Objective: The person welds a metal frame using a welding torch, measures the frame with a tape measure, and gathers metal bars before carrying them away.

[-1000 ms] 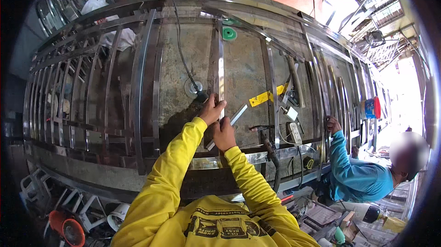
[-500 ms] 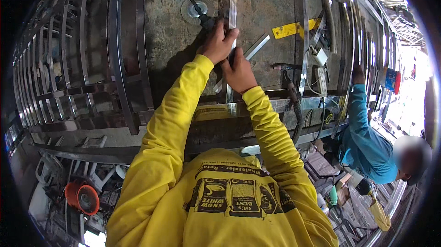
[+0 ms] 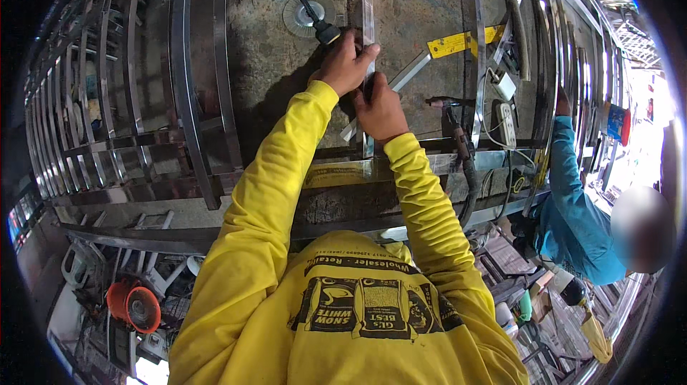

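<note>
A shiny square metal bar (image 3: 368, 9) runs away from me between my hands, part of a metal frame. My left hand (image 3: 345, 64) is closed around the end of a black corded power tool (image 3: 327, 32), most of it hidden under the palm, with its thumb against the bar. Just nearer and to the right, my right hand (image 3: 384, 111) is curled over the bar with its thumb pointing away. What its fingers grip is hidden beneath it. A thin metal strip (image 3: 411, 72) lies slantwise under the bar, beside the right hand.
On the worktop lie a round disc (image 3: 308, 16), a yellow square (image 3: 449, 44), a welding torch (image 3: 458, 131) and a white power strip (image 3: 507, 126). Metal frames (image 3: 182, 63) stand at left. A co-worker in a blue sleeve (image 3: 565, 163) reaches in at right. An orange fan (image 3: 142, 309) is at lower left.
The whole view has shifted slightly. Both hands keep nearly the same place and grip on the bar and tool. The co-worker's head has dipped a little lower in the picture.
</note>
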